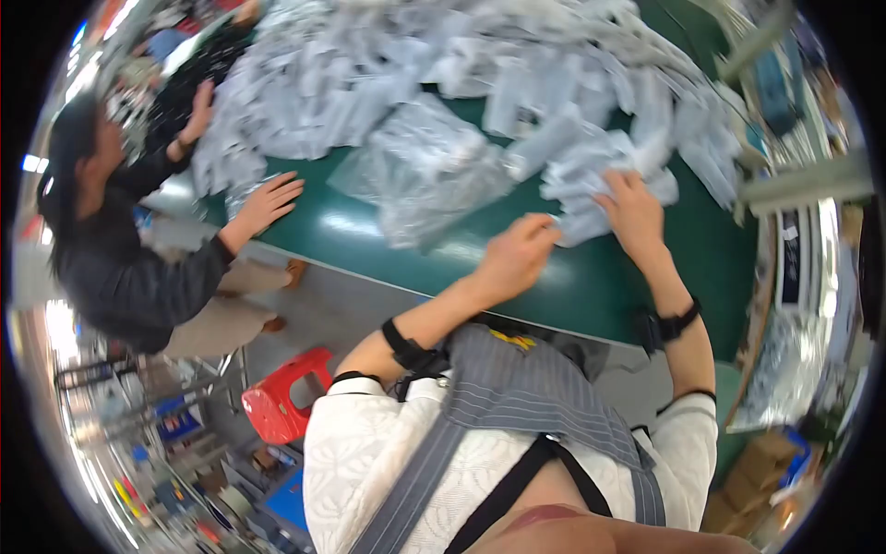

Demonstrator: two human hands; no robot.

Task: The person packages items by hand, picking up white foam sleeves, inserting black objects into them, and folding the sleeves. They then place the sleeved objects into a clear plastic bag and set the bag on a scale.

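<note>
My left hand (pixel 515 260) is closed in a pinch at the near left edge of a bunch of pale grey-white cloth pieces (pixel 581 189). On the right side of that bunch, my right hand (pixel 634 214) grips the cloth with its fingers bent, the tips partly hidden. The pieces are long and soft, but their exact kind is not clear. A crumpled clear plastic bag (pixel 420 171) with something whitish in it lies left of the bunch. Everything rests on a dark green table (pixel 360 245).
A large heap of pale cloth pieces (pixel 369 65) spreads across the far side. A co-worker (pixel 120 240) stands at the left, both hands at the table. A red plastic stool (pixel 286 397) stands on the floor. Metal bars (pixel 808 192) and cardboard boxes (pixel 761 471) are at right.
</note>
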